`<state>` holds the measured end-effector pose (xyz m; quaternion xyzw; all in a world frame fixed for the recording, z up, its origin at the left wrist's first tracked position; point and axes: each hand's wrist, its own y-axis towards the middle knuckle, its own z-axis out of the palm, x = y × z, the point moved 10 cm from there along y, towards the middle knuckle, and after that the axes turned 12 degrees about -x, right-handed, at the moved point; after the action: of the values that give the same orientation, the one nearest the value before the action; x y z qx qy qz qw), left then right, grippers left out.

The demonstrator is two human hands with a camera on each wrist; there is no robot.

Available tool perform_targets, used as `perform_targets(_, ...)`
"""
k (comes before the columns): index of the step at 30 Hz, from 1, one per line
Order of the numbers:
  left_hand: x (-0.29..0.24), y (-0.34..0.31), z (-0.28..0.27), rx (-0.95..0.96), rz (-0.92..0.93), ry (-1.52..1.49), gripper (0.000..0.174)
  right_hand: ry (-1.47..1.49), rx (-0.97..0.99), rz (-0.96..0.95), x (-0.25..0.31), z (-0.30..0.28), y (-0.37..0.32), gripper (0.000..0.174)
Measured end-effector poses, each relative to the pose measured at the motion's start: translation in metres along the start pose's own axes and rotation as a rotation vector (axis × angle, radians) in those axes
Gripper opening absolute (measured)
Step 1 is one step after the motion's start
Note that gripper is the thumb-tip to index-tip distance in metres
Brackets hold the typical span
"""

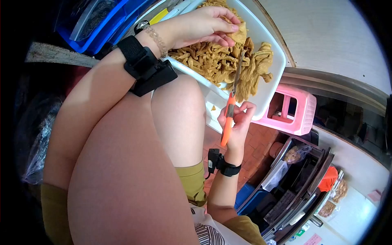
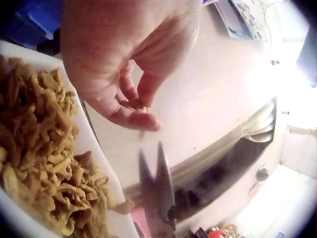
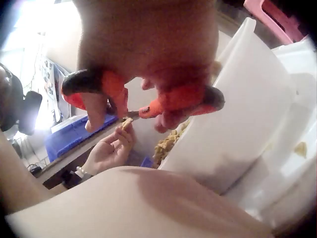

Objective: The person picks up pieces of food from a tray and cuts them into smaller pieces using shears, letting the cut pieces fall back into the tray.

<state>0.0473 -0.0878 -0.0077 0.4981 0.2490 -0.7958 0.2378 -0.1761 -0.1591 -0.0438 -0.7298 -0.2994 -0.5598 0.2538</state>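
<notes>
My left hand (image 1: 200, 27) is over the white tub (image 1: 278, 61), pinching a tan, wrinkled piece of food (image 1: 240, 36) that looks like fried tofu. In my right hand (image 1: 241, 122) is a pair of scissors (image 1: 229, 118) with orange and black handles, fingers through the loops. The left wrist view shows the scissor blades (image 2: 163, 181) spread apart, points just below the left fingertips. Cut tan strips (image 1: 200, 61) heap the tub under the left hand. Larger folded pieces (image 1: 258, 67) lie at its near right end.
Blue crates (image 1: 92, 38) stand to the left of the tub, and a pink plastic stool (image 1: 300, 110) to its right. A yellow-handled item (image 1: 159, 17) lies by the tub's far edge. My bare knee (image 1: 179, 94) is close against the tub's near side. Shelving (image 1: 286, 196) holds bags at lower right.
</notes>
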Motion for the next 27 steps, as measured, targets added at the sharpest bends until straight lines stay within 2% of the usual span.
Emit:
perform_targets(5, -0.003, -0.003, 0.001, 0.042, 0.037, 0.063, 0.029, 0.033, 0.012, 0.057, -0.003, 0.007, -0.001, 0.068)
perform_targets(12, -0.003, 0.0, 0.001, 0.035, 0.07, 0.085, 0.026, 0.065, 0.021, 0.049, 0.0, 0.01, -0.002, 0.071)
perform_targets(18, -0.003, -0.002, 0.009, 0.103, 0.085, 0.062, 0.024, 0.071, 0.063, 0.084, -0.005, 0.014, -0.003, 0.073)
perform_targets(23, 0.0, -0.002, 0.006, 0.067, 0.025, 0.032, 0.032, 0.156, 0.039, 0.103, 0.0, 0.015, -0.002, 0.073)
perform_targets(27, -0.001, -0.006, 0.009, 0.095, -0.014, 0.044, 0.038, 0.104, 0.055, 0.105, 0.0, 0.016, -0.001, 0.072)
